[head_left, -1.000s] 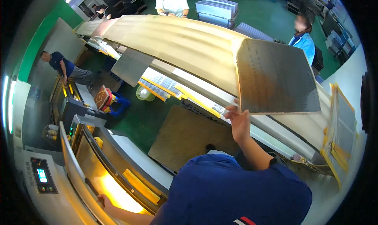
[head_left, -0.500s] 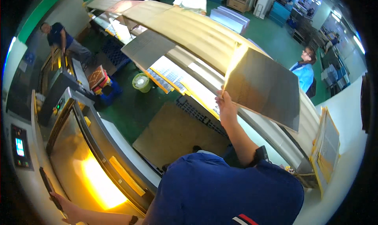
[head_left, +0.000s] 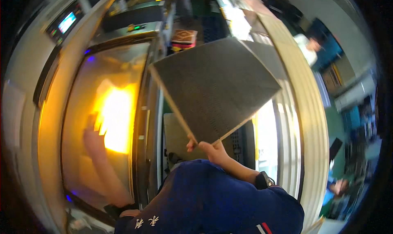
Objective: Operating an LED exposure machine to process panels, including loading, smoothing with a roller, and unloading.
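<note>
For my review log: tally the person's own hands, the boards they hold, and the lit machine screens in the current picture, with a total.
Own hands: 2 (left hand, blurred; right hand, at a board corner)
Held boards: 1 (dark board)
Lit machine screens: 1 (blue-white screen, upper left)
Total: 4

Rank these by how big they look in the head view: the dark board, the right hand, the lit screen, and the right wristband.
1. Dark board
2. Right hand
3. Lit screen and right wristband: too alike to rank.
</note>
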The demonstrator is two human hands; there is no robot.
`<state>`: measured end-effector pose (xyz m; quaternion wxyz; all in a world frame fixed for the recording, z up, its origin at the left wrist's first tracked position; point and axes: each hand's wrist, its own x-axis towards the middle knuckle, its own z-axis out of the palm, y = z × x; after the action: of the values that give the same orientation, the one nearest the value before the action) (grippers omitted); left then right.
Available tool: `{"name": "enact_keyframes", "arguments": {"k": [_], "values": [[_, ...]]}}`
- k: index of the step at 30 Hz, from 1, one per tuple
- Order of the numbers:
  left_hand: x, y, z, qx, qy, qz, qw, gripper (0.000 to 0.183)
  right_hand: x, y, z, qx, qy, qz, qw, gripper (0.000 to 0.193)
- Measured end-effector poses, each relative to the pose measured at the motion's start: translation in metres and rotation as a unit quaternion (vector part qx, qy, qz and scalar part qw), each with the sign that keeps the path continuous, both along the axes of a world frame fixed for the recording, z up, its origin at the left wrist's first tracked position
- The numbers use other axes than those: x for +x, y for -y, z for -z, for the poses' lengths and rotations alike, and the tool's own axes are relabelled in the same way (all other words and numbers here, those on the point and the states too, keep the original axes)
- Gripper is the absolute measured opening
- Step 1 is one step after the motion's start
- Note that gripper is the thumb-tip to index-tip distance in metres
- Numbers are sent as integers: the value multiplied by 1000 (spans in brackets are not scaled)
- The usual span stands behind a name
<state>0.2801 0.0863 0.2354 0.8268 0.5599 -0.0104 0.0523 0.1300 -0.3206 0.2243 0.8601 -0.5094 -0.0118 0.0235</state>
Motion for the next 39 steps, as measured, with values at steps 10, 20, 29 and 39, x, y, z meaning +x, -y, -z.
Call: {"name": "enact_keyframes", "arguments": {"k": [10, 20, 29, 39], "values": [[-155, -114, 140, -290, -100, -40, 951, 67, 124, -91, 35, -285, -81, -539, 788, 41], [-243, -121, 166, -24, -268, -455, 849, 34, 234, -285, 111, -407, 6, -634, 657, 42], [-236, -182, 183, 28, -270, -502, 821, 31, 258, -372, 176, -384, 46, -601, 699, 32], [-228, -246, 208, 414, -312, -494, 698, 46, 291, -405, 214, -397, 230, -505, 731, 59]]}}
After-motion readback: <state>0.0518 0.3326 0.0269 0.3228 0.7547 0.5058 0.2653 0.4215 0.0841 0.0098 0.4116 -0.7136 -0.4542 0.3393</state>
